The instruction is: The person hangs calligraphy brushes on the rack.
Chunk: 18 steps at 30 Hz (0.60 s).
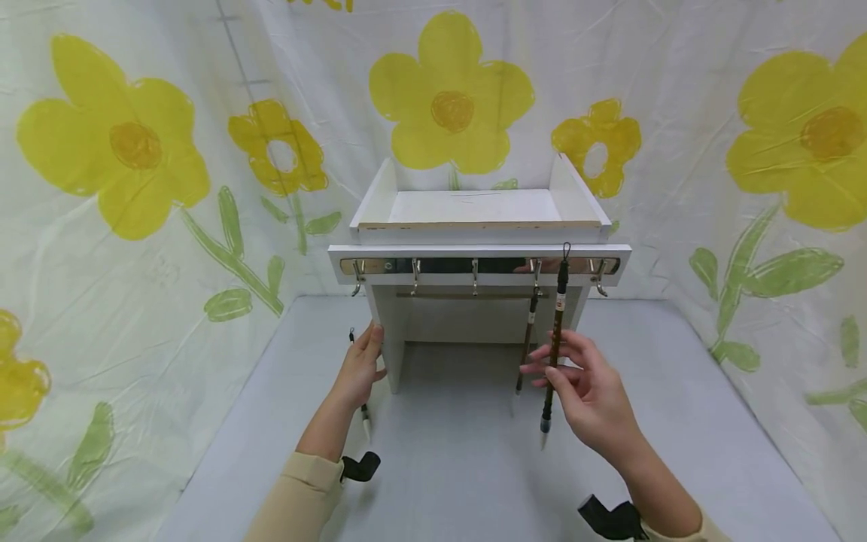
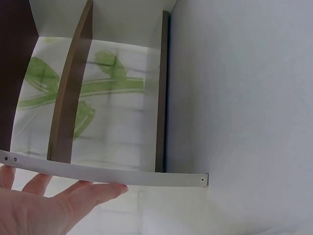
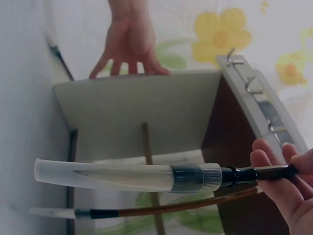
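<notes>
My right hand [image 1: 588,395] pinches a calligraphy brush [image 1: 557,324] by its brown handle. The brush is held upright, hanging loop at the top, its pale tip in a clear cap [image 3: 105,176] pointing down. Just left of it, a second brush [image 1: 528,339] hangs beneath a hook of the white rack [image 1: 474,235]. My left hand [image 1: 355,373] rests on the rack's left side panel [image 2: 146,178], fingers extended against it. Partly hidden by that hand and forearm is a third brush [image 1: 366,421], also with a pale tip.
Several metal hooks [image 1: 475,277] line a mirrored strip across the rack's front. Below is an open space between the side panels, and on top an open tray. The rack stands on a pale table [image 1: 460,467] before a curtain with yellow flowers [image 1: 452,113].
</notes>
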{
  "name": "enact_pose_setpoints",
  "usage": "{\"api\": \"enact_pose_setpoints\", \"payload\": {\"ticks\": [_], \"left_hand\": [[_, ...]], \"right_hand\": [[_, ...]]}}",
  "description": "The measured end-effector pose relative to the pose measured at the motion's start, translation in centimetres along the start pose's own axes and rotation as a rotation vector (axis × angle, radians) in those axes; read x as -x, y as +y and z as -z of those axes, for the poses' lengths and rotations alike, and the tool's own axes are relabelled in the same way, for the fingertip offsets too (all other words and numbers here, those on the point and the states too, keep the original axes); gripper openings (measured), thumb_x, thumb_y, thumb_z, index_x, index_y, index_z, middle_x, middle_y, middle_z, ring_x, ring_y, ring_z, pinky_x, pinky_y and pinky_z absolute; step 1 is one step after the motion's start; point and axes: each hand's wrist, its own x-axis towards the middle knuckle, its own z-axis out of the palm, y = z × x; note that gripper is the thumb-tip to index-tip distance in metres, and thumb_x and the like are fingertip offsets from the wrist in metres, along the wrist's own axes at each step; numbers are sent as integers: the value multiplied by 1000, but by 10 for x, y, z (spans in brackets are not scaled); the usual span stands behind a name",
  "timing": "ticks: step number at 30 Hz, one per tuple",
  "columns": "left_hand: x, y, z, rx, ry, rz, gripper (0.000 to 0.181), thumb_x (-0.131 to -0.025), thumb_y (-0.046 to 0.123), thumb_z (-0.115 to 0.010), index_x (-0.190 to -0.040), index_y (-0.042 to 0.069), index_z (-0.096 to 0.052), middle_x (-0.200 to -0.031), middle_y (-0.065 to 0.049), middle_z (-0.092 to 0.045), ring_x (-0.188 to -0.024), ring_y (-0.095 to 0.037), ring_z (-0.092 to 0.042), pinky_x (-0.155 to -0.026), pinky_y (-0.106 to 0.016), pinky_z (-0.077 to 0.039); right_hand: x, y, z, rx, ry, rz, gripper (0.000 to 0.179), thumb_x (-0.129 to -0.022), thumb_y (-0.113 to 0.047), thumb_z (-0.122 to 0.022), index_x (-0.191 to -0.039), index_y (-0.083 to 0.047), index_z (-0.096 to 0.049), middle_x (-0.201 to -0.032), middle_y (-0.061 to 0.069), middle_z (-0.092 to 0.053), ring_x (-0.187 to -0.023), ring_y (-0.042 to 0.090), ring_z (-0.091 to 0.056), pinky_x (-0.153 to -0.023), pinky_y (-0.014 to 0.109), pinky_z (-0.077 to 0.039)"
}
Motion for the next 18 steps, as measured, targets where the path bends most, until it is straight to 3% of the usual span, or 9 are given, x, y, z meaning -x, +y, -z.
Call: {"api": "enact_pose_setpoints", "payload": {"ticks": [18], "left_hand": [[-1,-2,1,5,-9,5,75,-106,56,-32,-163,12,-13,-169,-17,-14,-152,-44,-18,-111,-66,-35]], "right_hand": [[4,6,-27,-53,-95,-21,55,-93,18,-57,-142,-4,-44,-119,17,-67,-100,21,-75,-76,33,-62]]}}
